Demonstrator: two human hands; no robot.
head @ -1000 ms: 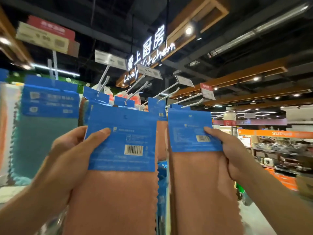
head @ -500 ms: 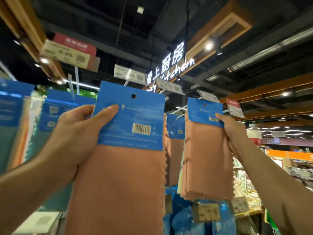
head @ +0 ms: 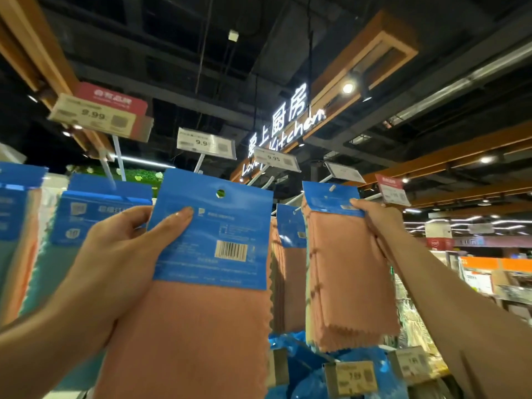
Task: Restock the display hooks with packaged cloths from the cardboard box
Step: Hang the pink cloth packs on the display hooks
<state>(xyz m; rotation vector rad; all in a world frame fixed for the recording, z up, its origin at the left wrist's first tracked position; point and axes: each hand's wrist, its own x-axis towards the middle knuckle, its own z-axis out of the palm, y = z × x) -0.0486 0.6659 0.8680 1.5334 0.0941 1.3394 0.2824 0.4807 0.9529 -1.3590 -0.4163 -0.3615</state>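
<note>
pack (head: pixel 211 240) of orange cloth was held up in my left hand (head: pixel 121 254), thumb across the blue header card and fingers curled behind it in a firm grip. its hang hole (head: pixel 220 193) was empty, with greenery showing through, so i judged it not yet on any hook. second pack (head: pixel 345 269) was pinched at its header corner by my right hand (head: pixel 374 217), with a hook (head: pixel 331 188) tip showing through its hole. how far on it sat, i could not tell. cardboard box was not in view.

risks noted:
- if i let go too soon, the second pack could slide off the prong.
- pushing the first pack blind could miss the prong and tear the card at the hole.
- lifting either pack high could knock the price tags (head: pixel 205 144) overhanging the prongs.

clearances: the first pack's left edge sat just beside the hung teal packs (head: pixel 103 208), and its right edge lay near another orange pack (head: pixel 290 254), so side room was tight. the tags closed off the space overhead. below, a lower price tag (head: pixel 354 375) stood near the second pack's hem. free room lay toward me.
</note>
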